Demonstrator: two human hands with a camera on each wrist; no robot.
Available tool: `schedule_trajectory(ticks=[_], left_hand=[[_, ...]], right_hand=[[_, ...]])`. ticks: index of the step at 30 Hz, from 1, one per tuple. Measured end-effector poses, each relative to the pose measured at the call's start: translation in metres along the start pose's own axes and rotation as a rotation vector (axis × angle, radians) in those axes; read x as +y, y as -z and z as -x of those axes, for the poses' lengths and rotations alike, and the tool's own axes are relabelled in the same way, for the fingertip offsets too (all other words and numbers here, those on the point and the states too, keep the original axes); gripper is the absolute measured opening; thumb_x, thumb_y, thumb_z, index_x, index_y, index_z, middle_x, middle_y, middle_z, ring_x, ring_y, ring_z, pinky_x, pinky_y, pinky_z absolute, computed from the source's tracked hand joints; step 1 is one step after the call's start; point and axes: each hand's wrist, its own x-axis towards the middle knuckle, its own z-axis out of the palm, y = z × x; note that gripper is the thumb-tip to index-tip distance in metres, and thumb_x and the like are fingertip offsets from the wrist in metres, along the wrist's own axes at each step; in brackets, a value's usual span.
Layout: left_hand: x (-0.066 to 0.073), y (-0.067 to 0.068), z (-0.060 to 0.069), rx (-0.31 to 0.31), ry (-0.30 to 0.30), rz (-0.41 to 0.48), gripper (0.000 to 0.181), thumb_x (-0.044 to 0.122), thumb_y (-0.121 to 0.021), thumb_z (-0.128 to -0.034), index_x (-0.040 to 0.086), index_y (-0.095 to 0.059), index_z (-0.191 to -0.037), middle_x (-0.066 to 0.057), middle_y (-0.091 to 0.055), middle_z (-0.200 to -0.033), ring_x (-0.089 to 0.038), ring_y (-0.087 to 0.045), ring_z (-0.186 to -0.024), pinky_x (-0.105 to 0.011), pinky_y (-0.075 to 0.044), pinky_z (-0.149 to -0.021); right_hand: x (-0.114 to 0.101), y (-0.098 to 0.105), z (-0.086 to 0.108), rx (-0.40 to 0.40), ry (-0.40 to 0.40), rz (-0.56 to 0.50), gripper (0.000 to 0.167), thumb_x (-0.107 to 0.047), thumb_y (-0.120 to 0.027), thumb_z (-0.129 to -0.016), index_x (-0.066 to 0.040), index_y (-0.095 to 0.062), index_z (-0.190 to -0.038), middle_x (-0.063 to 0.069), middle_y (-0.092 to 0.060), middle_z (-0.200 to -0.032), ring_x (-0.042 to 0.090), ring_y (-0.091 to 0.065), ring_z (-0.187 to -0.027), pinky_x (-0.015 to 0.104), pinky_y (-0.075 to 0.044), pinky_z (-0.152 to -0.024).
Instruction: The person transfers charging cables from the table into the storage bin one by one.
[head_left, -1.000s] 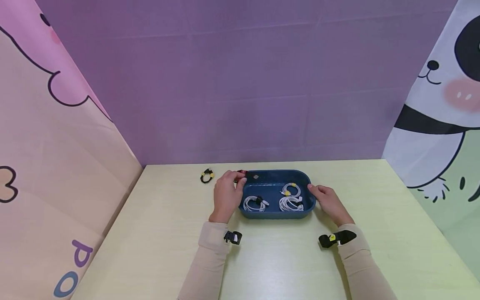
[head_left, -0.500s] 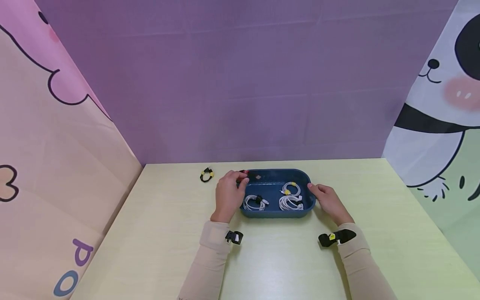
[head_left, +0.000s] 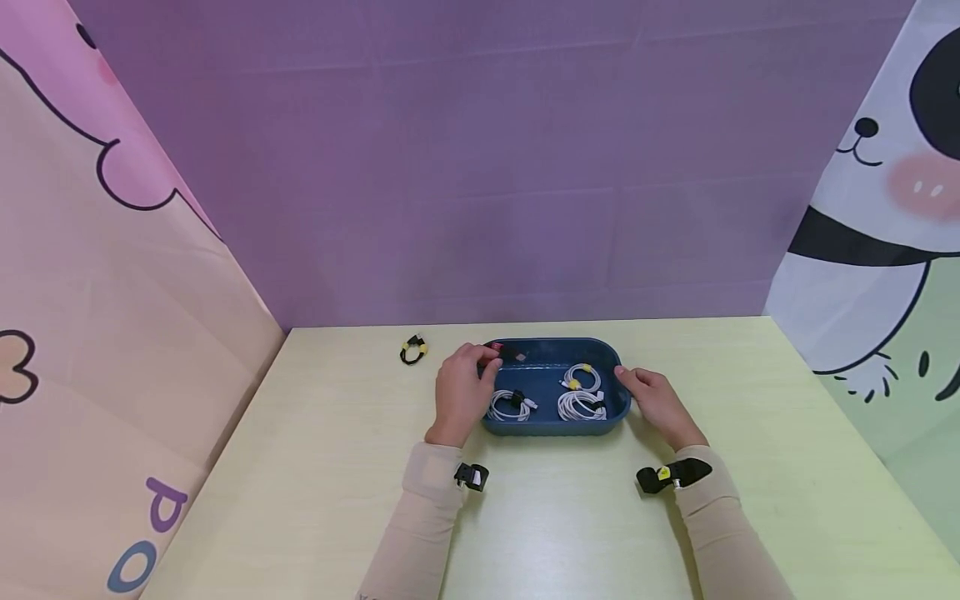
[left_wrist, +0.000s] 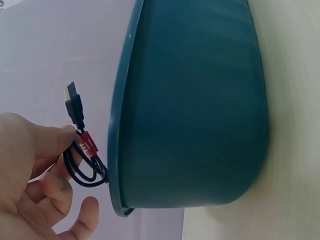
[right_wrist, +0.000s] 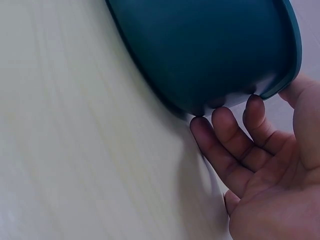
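Beneath everything is the pale table, and upright on it sits the dark blue container, whose smooth wall looks like hard plastic: probably light, stiff and a little slick, so best held by its rim or end walls. The right hand has it there, thumb at the rim and bent fingertips against the outside of the right end. The left hand, at the opposite end, has thumb and finger meeting in a pinch, the others loosely bent. Inside lie a front-left white coil, a front-right white coil and, behind the latter, a yellow-tied white coil; all should be soft and springy, easiest lifted by their ties. In the left hand's pinch is a black cable, held over the container's back left corner (whether its loops brush the rim I can't tell). It likely weighs next to nothing and flexes freely, so the bunched loops beside its red tag offer the surest hold. A black-and-yellow coil lies left of the container, apart from it. Smallest is the held cable's USB plug, rigid, and a poorer grip since the loops would swing.
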Motion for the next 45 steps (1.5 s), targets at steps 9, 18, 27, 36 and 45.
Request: schedule_trajectory(ticks=[9,18,27,36,45], left_hand=[[0.002,-0.003,0.002,-0.011,0.001,-0.004,0.016,0.019,-0.073,-0.096,0.008,-0.078,-0.106,-0.008,-0.074,-0.099,-0.028,-0.072,-0.092,-0.045,-0.056,-0.078],[-0.001,-0.009,0.003,-0.017,-0.033,-0.007,0.014,0.018,-0.074,-0.0949,0.008,-0.078,-0.104,-0.007,-0.074,-0.096,-0.025,-0.072,-0.087,-0.042,-0.057,-0.073],[0.0,-0.011,0.006,-0.025,-0.034,-0.035,0.013,0.018,-0.075,-0.0944,0.008,-0.078,-0.102,-0.006,-0.073,-0.094,-0.025,-0.071,-0.086,-0.041,-0.057,-0.073],[0.001,-0.011,0.008,-0.036,-0.013,-0.057,0.014,0.019,-0.075,-0.0943,0.008,-0.078,-0.103,-0.006,-0.073,-0.095,-0.024,-0.07,-0.085,-0.04,-0.057,-0.074],[-0.001,-0.011,0.009,-0.039,0.008,-0.095,0.013,0.018,-0.074,-0.0953,0.007,-0.077,-0.101,-0.006,-0.073,-0.094,-0.024,-0.069,-0.084,-0.039,-0.057,-0.073]], right_hand=[[0.001,0.0,-0.001,-0.005,-0.017,0.004,0.065,-0.068,-0.047,-0.099,-0.004,-0.058,-0.098,0.004,-0.042,-0.089,0.022,-0.043,-0.094,0.036,-0.033,-0.075],[0.002,0.0,-0.002,-0.007,-0.005,-0.001,0.063,-0.067,-0.046,-0.1,-0.005,-0.056,-0.095,0.004,-0.042,-0.088,0.023,-0.043,-0.096,0.037,-0.032,-0.078],[0.001,0.0,-0.002,-0.01,-0.01,-0.001,0.065,-0.068,-0.046,-0.1,-0.004,-0.058,-0.096,0.004,-0.043,-0.088,0.023,-0.044,-0.096,0.037,-0.033,-0.079],[0.0,0.0,-0.001,-0.018,-0.012,-0.008,0.066,-0.067,-0.046,-0.1,-0.003,-0.059,-0.099,0.005,-0.043,-0.089,0.024,-0.043,-0.099,0.038,-0.033,-0.079],[-0.001,-0.003,-0.003,-0.024,-0.024,-0.02,0.065,-0.068,-0.046,-0.099,-0.004,-0.058,-0.098,0.004,-0.043,-0.088,0.023,-0.043,-0.097,0.037,-0.033,-0.078]])
